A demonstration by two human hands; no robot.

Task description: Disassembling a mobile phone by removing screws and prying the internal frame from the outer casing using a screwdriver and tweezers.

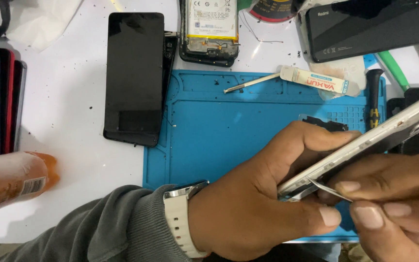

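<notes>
gripping a slim silver phone frame (364,145), left hand (263,194); right hand (394,204) pinches what looks like thin metal tweezers (328,189).

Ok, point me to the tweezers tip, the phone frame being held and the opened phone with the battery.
tweezers (328,190), head view, on the thin metal blade near its tip.
phone frame (364,145), head view, on its pale side edge.
opened phone (209,29), head view, on the battery face.

Black screen panel (134,77) beside blue mat (209,126); opened phone (208,31), glue tube (314,81).
</notes>
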